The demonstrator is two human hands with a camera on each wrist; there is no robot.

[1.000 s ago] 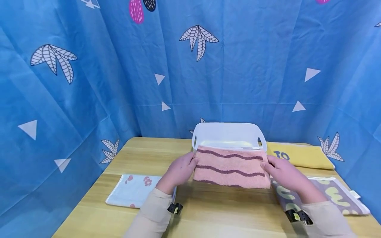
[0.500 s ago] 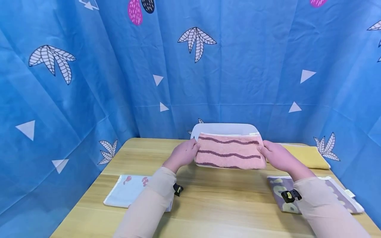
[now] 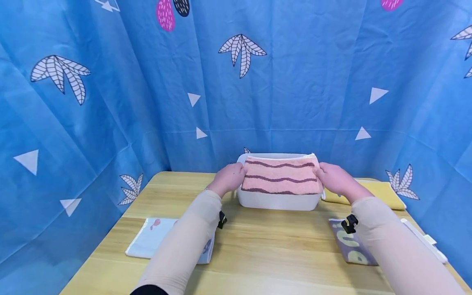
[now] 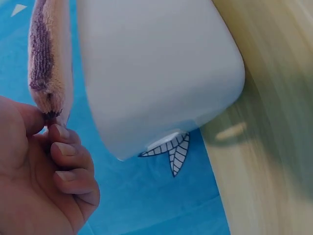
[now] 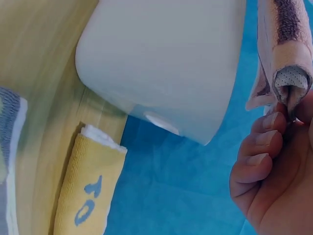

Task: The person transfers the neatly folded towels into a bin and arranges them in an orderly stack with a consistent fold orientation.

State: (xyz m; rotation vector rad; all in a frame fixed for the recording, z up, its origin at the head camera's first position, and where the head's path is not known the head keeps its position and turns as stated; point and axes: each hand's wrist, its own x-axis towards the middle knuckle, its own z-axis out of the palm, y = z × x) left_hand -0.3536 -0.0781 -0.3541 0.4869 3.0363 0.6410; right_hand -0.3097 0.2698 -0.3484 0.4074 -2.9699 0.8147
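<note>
A folded pink towel (image 3: 280,178) with wavy maroon stripes is stretched between both hands, above the white plastic bin (image 3: 278,201). My left hand (image 3: 229,177) pinches its left edge between thumb and fingers. On the opposite side, my right hand (image 3: 334,177) pinches the right edge, where the folded layers show in the right wrist view. Both wrist views show the towel (image 4: 49,58) held above the rim of the bin (image 4: 161,63), with a gap between them. In the head view the towel hides most of the bin's opening.
A folded white towel (image 3: 147,241) with pink prints lies at the left, partly behind the left sleeve. To the right are a folded yellow towel (image 3: 383,192) and a purple-grey one (image 3: 348,246), each partly hidden by the right arm. Blue curtain (image 3: 309,82) surrounds the wooden table (image 3: 273,250).
Both hands have carried the pink towel forward, away from the body, from in front of the bin to over it. The bin's front wall now shows below the towel.
</note>
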